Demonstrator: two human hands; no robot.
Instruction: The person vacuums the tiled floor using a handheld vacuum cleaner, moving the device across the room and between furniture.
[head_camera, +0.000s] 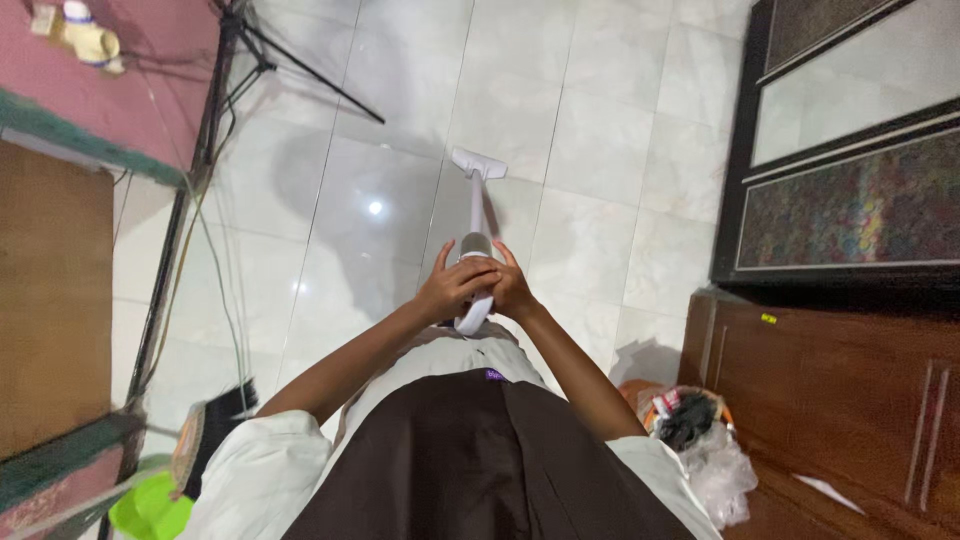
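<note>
A floor of pale, glossy tiles (590, 140) fills the view, with a bright lamp reflection on it. Standing on that floor is a white stick vacuum cleaner (476, 250): its flat head (479, 163) rests on the tiles far from the person, and the tube runs back from it to the grey-and-white handle body.

Both hands hold that handle body. The left hand (455, 287) wraps it from its left side, the grip curled tight around the body with fingers folded over the top. The right hand (513, 288) closes on it from the other side, fingers pressed against the handle and touching the left hand's fingers. Neither grip is spread.

Left of the vacuum cleaner, the black legs of a tripod (290, 65) splay over the tiles, and thin cables (215, 270) trail along the floor beside a bed with a pink cover (150, 70). Right of the vacuum cleaner stands a dark cabinet with patterned panels (850, 190), and nearer the person a brown wooden cupboard (830, 400) with an orange basket of crumpled plastic bags (700, 430) against it. Behind and left of the handle lie a broom (215, 425) and a green dustpan (150, 510). The tiles just ahead of the vacuum head are bare.
</note>
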